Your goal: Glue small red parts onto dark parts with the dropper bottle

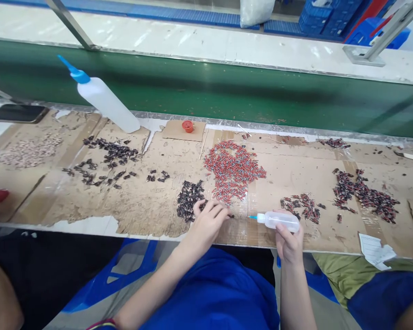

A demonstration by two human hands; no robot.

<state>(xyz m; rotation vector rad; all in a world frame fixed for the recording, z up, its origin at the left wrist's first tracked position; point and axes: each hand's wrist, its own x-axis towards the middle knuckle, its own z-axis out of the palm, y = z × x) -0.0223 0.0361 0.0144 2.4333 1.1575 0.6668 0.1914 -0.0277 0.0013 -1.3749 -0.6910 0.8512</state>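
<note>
My left hand (209, 221) is palm down over the cardboard, its fingers bent together beside a pile of black small parts (189, 195). A small dark part (231, 216) shows at its fingertips; its exact kind is too small to tell. In my right hand (291, 243) is a small clear squeeze bottle (281, 221), tipped on its side with the thin blue nozzle pointing left toward that part. Just beyond both hands lies a broad heap of small red pieces with silvery ends (232, 167). Right of the bottle is a smaller group of red-and-black pieces (308, 207).
A large white bottle with a blue nozzle (106, 103) leans at the back left. Nearby are a red cap (187, 126), a wooden stick (203, 144) and a phone (19, 113). More parts (365, 192) lie right. People sit on both sides; a green belt (206, 91) runs behind.
</note>
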